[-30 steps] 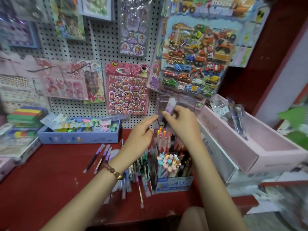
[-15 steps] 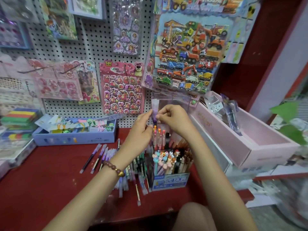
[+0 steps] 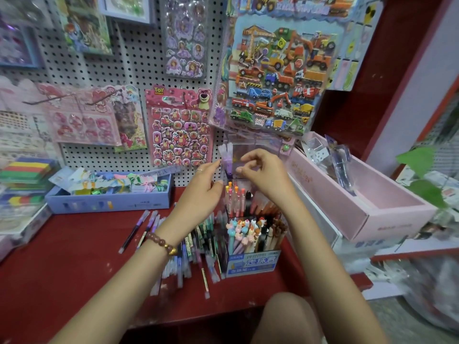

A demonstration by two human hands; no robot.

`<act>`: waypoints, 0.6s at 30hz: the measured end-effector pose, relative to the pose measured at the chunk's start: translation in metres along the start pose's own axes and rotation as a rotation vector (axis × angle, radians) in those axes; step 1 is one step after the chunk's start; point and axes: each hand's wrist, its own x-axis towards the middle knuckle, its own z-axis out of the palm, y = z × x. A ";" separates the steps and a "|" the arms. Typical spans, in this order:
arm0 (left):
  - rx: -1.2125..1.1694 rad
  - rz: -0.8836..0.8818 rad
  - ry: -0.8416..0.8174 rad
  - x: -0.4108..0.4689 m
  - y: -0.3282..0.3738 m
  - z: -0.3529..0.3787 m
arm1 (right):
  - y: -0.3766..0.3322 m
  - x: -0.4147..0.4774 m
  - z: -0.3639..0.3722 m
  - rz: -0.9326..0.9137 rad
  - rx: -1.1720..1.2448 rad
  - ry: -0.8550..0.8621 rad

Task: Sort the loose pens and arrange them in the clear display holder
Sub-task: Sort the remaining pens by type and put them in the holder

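A small bunch of purple pens (image 3: pixel 227 157) stands upright at the left edge of the clear display holder (image 3: pixel 260 145), by its tall back part and between the two hands. The left hand (image 3: pixel 198 192) pinches the bunch's lower end with forefinger and thumb. The right hand (image 3: pixel 267 175) is curled just beside it, thumb close; whether it touches I cannot tell. Loose pens (image 3: pixel 196 244) lie on the red bench (image 3: pixel 62 256) under the left wrist

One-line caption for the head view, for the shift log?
Right hand pinches purple pens at the clear display holder, left hand touching them; loose pens lie on the red table.
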 end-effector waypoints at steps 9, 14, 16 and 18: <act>0.071 0.076 -0.064 -0.040 -0.023 -0.046 | -0.036 -0.076 0.004 -0.074 0.429 -0.088; 0.129 -0.026 -0.132 -0.064 -0.089 -0.081 | -0.036 -0.109 0.049 -0.055 0.447 -0.431; -0.009 -0.136 -0.067 -0.073 -0.122 -0.088 | -0.028 -0.116 0.071 0.023 0.491 -0.518; -0.152 -0.270 0.089 -0.081 -0.150 -0.089 | -0.016 -0.119 0.092 0.138 0.596 -0.599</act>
